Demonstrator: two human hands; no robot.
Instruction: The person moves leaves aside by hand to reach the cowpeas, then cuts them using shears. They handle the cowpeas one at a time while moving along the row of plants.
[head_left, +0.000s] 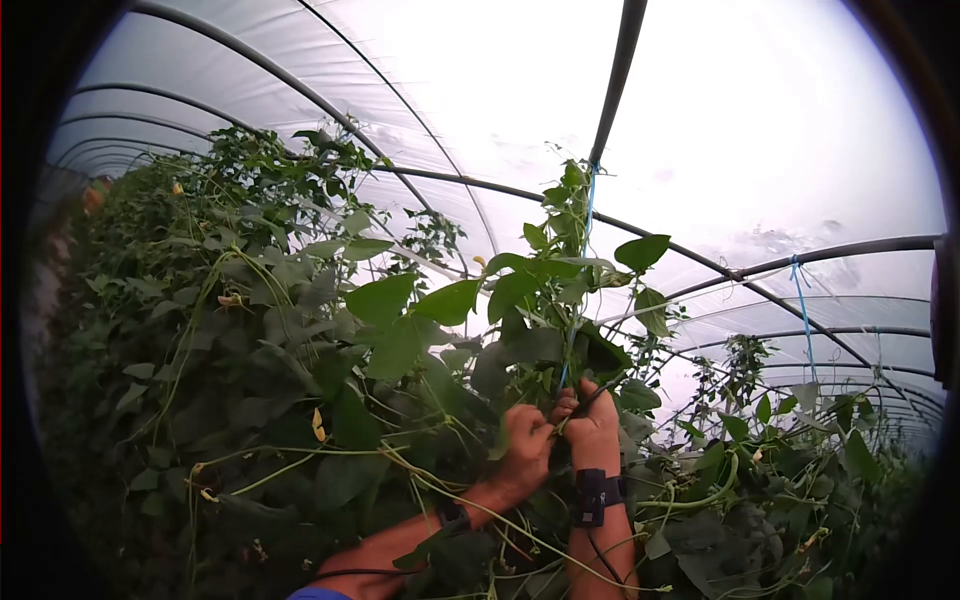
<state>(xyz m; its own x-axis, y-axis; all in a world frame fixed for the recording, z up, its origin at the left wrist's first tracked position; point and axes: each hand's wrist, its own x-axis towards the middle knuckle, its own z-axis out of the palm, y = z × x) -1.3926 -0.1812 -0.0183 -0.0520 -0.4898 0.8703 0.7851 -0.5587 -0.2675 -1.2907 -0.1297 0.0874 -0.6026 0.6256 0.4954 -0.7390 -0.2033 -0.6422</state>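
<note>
Both hands are raised close together at a climbing bean vine trained up a blue string. My right hand is closed around the vine where the string comes down to the fingers. Just left of it, my left hand is closed with its fingers bent toward the right hand; what it pinches is too small to make out. A thin dark strand crosses the right hand. Leaves hide the stems behind the fingers. Each wrist wears a dark band, the right one with a small box.
Dense bean foliage fills the left side, with thin trailing stems and long green pods. Several yellow blossoms hang there. Overhead, dark hoops carry white plastic sheeting. Another blue string hangs at the right.
</note>
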